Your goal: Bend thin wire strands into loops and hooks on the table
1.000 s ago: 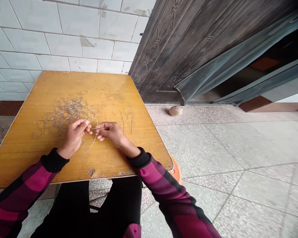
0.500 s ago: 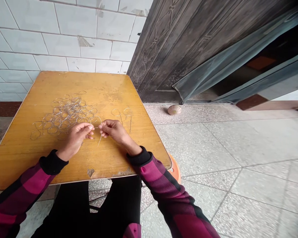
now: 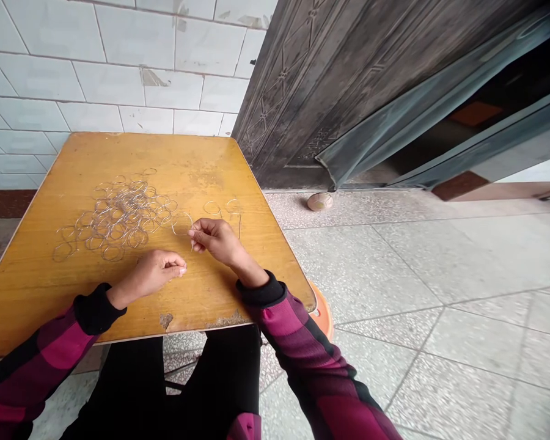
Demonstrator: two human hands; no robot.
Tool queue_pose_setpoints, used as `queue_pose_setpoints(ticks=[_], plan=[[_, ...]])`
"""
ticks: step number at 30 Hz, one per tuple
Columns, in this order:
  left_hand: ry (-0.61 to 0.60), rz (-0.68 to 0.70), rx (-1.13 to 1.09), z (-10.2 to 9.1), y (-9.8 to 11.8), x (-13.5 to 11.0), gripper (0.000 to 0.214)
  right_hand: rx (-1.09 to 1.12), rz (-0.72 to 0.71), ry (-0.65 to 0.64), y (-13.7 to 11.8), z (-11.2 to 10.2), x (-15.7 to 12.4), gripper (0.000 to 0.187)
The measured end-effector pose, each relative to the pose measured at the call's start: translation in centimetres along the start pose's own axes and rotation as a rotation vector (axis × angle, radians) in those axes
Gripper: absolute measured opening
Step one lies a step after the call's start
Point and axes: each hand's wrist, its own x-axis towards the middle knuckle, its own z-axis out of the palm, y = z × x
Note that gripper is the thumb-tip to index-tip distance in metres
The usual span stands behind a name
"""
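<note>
Head view: left hand pulled away, right hand alone on the wire loop

Half a second earlier both hands had met at the wire loop; now the left hand had dropped back toward the near edge of the table and stood apart from it. Its fingers were curled, with the tips pinched against the thumb. No wire showed in them, though the fingertips could have hidden something small. The right hand was clenched in a pinch on the end of the wire, with a short stem poking down below its fingers. The loop stood just left of those fingers, near the middle of the table; whether it touched the wood could not be told. The wire now hung from one hand only. On the left half of the table lay a heap of overlapping wire rings, its edge just beside the loop. On the right half, beyond the right hand, lay two stemmed wire loops, apart from the heap. Past the table's far right corner, a small round pale object sat on the terrazzo floor
</note>
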Motion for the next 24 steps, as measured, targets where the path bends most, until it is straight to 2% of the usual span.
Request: queue_pose_setpoints(ticks=[3, 4, 5, 8, 9, 11, 14, 19, 24], plan=[[-0.026, 0.064, 0.091, -0.5, -0.3, 0.0, 0.013, -0.044, 0.003, -0.015, 0.1, -0.4, -0.1, 0.03], [0.017, 0.095, 0.11, -0.7, -0.4, 0.0, 0.013, -0.053, 0.011, -0.029, 0.1, -0.4, -0.1, 0.029], [0.099, 0.135, 0.135, -0.9, -0.6, 0.1, 0.016, -0.057, 0.021, -0.044, 0.1, -0.4, -0.2, 0.028], [0.416, 0.286, 0.293, -1.8, -0.9, 0.3, 0.047, -0.045, 0.05, -0.101, -0.1, -0.3, -0.4, 0.025], [0.467, 0.343, 0.36, -2.1, -0.9, 0.4, 0.056, -0.039, 0.057, -0.115, -0.1, -0.1, -0.4, 0.025], [0.472, 0.447, 0.486, -2.6, -1.0, 0.5, 0.064, -0.02, 0.068, -0.143, -0.2, 0.2, -0.5, 0.025], [0.444, 0.542, 0.612, -2.9, -1.0, 0.6, 0.062, 0.035, 0.082, -0.157, 0.0, 0.8, -0.5, 0.027], [0.527, 0.579, 0.683, -2.6, -1.2, 0.5, 0.053, 0.085, 0.093, -0.103, 0.5, 1.3, -0.3, 0.027], [0.545, 0.574, 0.653, -2.2, -1.1, 0.5, 0.054, 0.059, 0.062, -0.058, 0.5, 1.2, -0.1, 0.03]])
